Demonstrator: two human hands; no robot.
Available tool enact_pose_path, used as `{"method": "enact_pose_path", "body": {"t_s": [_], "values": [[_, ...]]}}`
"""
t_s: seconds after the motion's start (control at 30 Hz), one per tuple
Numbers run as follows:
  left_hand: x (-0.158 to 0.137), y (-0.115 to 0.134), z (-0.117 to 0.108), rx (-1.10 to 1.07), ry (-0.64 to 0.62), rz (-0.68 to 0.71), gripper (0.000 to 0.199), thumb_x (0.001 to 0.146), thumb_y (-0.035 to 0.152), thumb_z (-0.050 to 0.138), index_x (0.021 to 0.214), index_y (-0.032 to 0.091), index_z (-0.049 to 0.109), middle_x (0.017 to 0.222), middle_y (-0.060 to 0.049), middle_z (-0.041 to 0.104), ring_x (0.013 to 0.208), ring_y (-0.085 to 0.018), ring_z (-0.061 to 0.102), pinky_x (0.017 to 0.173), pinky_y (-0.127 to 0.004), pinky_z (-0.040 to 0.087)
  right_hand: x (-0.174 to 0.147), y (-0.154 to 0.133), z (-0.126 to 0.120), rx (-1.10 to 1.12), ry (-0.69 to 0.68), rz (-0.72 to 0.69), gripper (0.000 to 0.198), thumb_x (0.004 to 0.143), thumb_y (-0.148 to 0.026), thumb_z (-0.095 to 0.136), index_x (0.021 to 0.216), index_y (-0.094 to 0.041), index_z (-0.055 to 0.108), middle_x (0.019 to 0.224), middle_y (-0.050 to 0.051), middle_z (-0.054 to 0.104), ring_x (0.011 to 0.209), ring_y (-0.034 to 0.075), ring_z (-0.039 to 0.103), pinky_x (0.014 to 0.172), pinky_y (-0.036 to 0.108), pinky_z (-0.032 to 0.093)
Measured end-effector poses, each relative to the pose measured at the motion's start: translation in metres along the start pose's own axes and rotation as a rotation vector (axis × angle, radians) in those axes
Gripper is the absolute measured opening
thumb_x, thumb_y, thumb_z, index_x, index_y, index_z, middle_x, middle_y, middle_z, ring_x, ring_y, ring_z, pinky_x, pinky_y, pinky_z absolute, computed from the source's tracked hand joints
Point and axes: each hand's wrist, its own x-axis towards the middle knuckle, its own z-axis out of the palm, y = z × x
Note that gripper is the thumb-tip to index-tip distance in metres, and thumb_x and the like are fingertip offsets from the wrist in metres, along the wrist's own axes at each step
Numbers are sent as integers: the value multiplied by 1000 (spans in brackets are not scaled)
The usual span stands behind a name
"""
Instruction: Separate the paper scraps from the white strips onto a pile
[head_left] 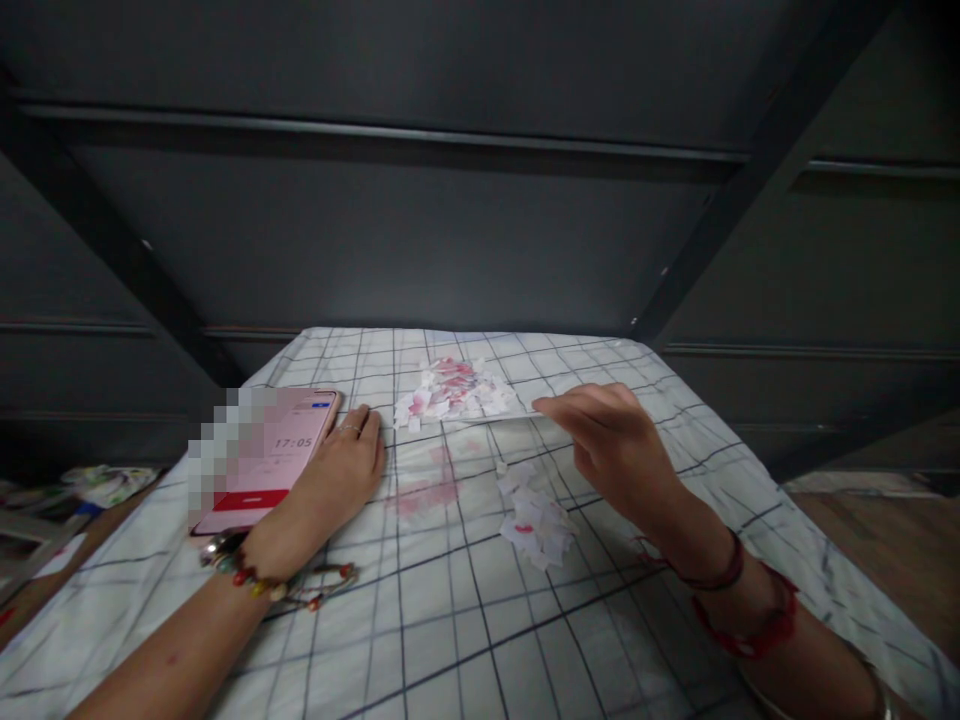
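Observation:
My right hand pinches one end of a thin, pale, straight strip, whose exact kind I cannot make out. The strip lies along the near edge of a heap of torn white and pink paper scraps. Closer to me, left of my right wrist, is a smaller pile of paper scraps, one with a red mark. My left hand rests flat on the checked cloth, holding nothing, beside a phone whose screen reads 17:05.
A white cloth with dark grid lines covers the table. Faint pink stains mark it between the two hands. A dark panelled wall stands right behind the far edge. Assorted items lie low at the left.

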Motion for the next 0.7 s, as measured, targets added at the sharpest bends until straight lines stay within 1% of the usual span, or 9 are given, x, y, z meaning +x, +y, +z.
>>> {"method": "enact_pose_path", "body": {"t_s": [0.2, 0.3, 0.43, 0.57, 0.63, 0.7], "values": [[0, 0, 2, -15, 34, -2, 44, 89, 19, 27, 121, -2, 49, 125, -25, 53, 124, -31, 45, 104, -51, 38, 3, -5, -1, 77, -13, -63, 36, 76, 7, 36, 87, -18, 60, 72, 0, 67, 64, 14, 54, 60, 29, 36], [0, 0, 2, 14, 30, -1, 45, 90, 19, 26, 122, -4, 48, 125, -26, 52, 125, -32, 44, 106, -50, 36, 4, -6, -1, 91, 32, -65, 35, 78, 6, 38, 91, -18, 60, 75, 0, 68, 68, 14, 56, 62, 29, 36], [0, 1, 2, 46, 41, -11, 46, 90, 20, 26, 122, -4, 48, 127, -27, 51, 124, -32, 46, 107, -50, 36, 5, -13, 6, 80, 78, -72, 34, 80, 5, 37, 94, -18, 59, 78, 0, 69, 72, 13, 57, 66, 28, 38], [0, 1, 1, 28, 41, -22, 46, 91, 20, 26, 122, -5, 49, 129, -28, 49, 122, -32, 47, 106, -47, 38, 7, -19, 9, 68, 35, -93, 30, 84, 1, 38, 87, -17, 60, 73, 0, 66, 65, 13, 53, 65, 28, 36], [0, 1, 1, 24, 36, -20, 47, 90, 20, 26, 123, -6, 48, 128, -28, 50, 123, -32, 46, 106, -48, 37, 7, -20, 8, 89, 18, -100, 29, 85, 1, 38, 85, -17, 60, 72, 0, 66, 64, 12, 52, 64, 28, 36], [1, 1, 0, 16, 25, -6, 46, 90, 20, 27, 123, -6, 47, 126, -28, 51, 125, -33, 44, 106, -51, 36, 6, -20, 6, 98, 34, -92, 29, 84, 1, 38, 87, -17, 60, 73, 0, 66, 66, 13, 53, 65, 28, 36]]}}
